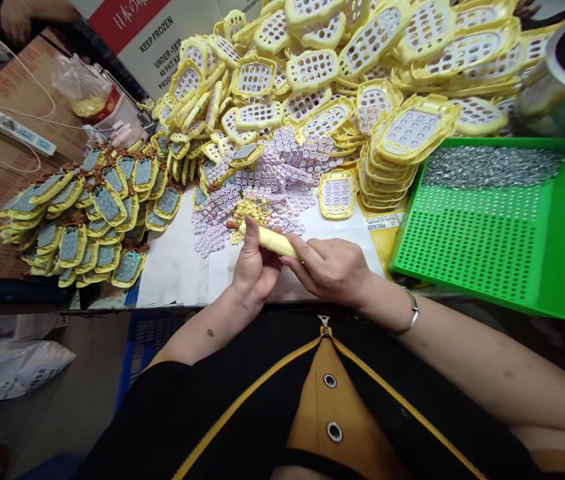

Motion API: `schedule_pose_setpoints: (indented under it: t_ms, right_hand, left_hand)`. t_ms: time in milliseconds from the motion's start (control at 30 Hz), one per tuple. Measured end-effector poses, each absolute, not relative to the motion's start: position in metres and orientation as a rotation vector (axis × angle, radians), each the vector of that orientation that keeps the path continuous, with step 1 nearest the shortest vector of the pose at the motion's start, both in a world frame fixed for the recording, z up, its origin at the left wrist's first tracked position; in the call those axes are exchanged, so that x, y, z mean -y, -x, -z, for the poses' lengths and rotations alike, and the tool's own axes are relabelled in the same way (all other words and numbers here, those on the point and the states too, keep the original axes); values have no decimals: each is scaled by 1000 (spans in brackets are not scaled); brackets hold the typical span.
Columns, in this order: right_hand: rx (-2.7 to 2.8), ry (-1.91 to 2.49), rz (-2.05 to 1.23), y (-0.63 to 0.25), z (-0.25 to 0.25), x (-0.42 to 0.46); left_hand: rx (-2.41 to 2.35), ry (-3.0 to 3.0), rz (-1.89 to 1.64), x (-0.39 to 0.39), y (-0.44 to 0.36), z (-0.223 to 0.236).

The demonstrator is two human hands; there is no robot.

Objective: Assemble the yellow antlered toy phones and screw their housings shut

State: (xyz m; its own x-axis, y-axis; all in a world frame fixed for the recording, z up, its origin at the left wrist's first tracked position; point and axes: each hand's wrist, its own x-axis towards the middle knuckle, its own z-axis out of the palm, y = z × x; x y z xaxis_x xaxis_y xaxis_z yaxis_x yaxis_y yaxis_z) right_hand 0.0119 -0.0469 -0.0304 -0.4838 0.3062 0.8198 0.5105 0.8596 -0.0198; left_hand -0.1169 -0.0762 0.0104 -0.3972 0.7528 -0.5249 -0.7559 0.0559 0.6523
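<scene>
Between my two hands is a pale yellow plastic shell, seen edge-on, with a brown bit at its left end. My left hand is closed around its left part, thumb pointing up. The fingers of my right hand pinch its right end. Just beyond it lie small yellow pieces and white printed button sheets. A yellow shell with a white keypad lies flat to the right of these.
A stack of yellow shells and a big heap of them stand behind. At right a green perforated tray holds many screws. Shells with grey boards pile up at left. Another person's hand shows top left.
</scene>
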Motion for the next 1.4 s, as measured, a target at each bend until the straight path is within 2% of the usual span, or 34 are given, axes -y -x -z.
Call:
schedule_pose_setpoints:
  t_ms: [300,567,900,1100,1267,1400]
  right_hand:
    - [2349,731,191,-19,29,45]
    - [2276,625,326,-19,30,42]
    - [2230,668,-165,-39,40,46]
    - [2193,489,273,-36,36,48]
    - [2193,318,309,-68,25,53]
    - [1711,614,520,-144,12,66]
  left_hand:
    - [-1164,-1,-1470,78,112,-15]
    - [-1202,-98,-1428,76,108,-16]
    - [-1244,82,-1450,74,113,-20]
    - [-1110,-17,-1352,76,101,-21]
    - [-1117,-137,-1203,77,107,-24]
    - [-1104,-264,-1126,73,111,-19]
